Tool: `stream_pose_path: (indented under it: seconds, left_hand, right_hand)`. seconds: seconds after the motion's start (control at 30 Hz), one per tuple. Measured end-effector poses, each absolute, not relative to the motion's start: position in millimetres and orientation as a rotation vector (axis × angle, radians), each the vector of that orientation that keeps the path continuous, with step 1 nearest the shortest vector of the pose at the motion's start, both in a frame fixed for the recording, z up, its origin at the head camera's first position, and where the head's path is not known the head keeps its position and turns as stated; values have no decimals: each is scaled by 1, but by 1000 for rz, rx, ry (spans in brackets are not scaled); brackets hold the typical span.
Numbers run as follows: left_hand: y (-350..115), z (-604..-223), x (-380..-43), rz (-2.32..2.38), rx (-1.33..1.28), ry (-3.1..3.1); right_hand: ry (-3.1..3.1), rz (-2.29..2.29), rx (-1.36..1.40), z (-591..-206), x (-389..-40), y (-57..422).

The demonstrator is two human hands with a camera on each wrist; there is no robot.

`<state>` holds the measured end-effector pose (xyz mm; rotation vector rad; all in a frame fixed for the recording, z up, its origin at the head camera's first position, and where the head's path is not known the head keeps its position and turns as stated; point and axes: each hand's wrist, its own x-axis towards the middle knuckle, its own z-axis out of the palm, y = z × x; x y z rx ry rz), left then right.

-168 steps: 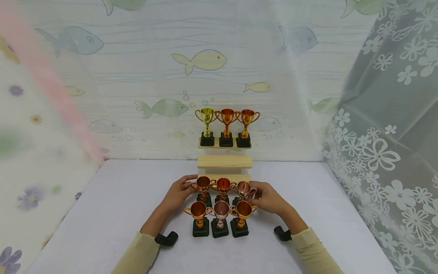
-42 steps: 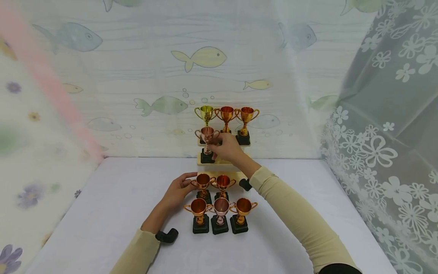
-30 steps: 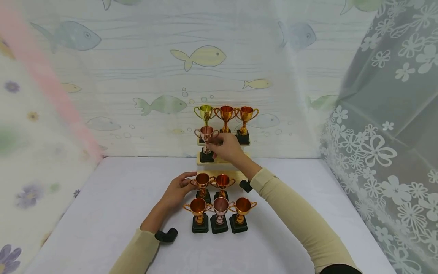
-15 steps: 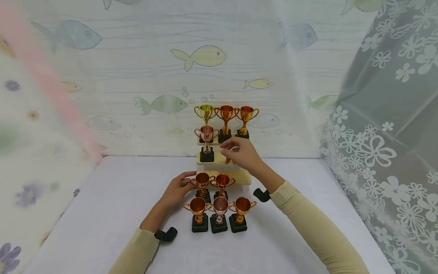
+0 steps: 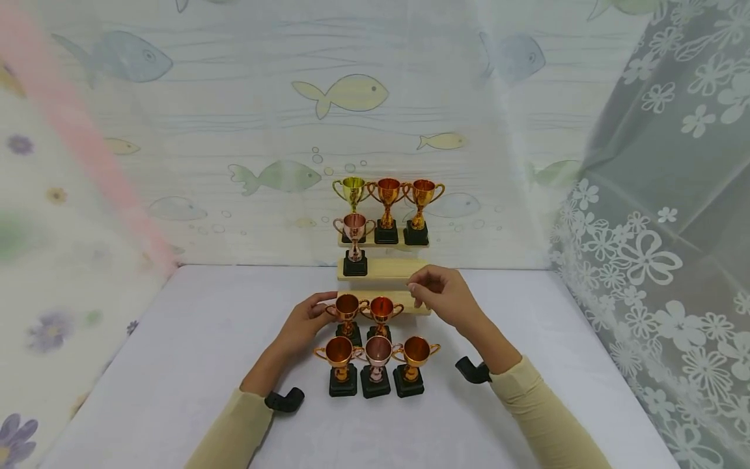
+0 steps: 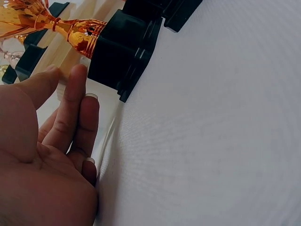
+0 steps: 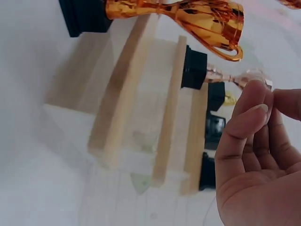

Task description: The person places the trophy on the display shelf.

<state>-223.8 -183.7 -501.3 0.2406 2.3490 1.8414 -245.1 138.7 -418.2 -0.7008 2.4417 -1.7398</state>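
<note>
A three-tier wooden display stand (image 5: 389,268) carries small trophy cups on black bases. On its middle tier, at the left end, a rose-gold trophy (image 5: 355,244) stands upright. My left hand (image 5: 300,326) touches the left end of the lowest tier, fingers fairly straight, beside a copper-coloured trophy (image 5: 348,311). Empty, my right hand (image 5: 451,298) hovers by the right end of the lower tiers, fingers loosely bent. In the right wrist view its thumb and fingertips (image 7: 256,117) meet with no object visible between them.
A yellow-gold trophy (image 5: 353,189) and two orange-gold trophies (image 5: 387,202) fill the top tier. In front of the stand, a red-orange trophy (image 5: 381,312) stands beside the copper one. Nearer is a row of three, with a pink trophy (image 5: 377,365) in the middle. Patterned curtains enclose the white table.
My right hand took the rose-gold trophy from the table's back row to the middle tier's left end, released it, and drew back right and down. My left hand has stayed put.
</note>
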Motion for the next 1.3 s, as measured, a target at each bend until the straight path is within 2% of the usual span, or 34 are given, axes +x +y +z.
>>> stream_pose_path:
  seconds: [0.27, 0.7, 1.0, 1.3]
  left_hand:
    - [-185, -503, -226, 1826, 241, 2352]
    - [-185, -504, -227, 1843, 245, 2358]
    - [-189, -530, -238, 1840, 232, 2385]
    - [-189, -532, -239, 1850, 259, 2382]
  right_hand:
    - [2410, -1766, -752, -441, -234, 170]
    - [2195, -1265, -1203, -463, -233, 185]
    - [2030, -1247, -1246, -478, -229, 178]
    - [1987, -1324, -1269, -485, -224, 169]
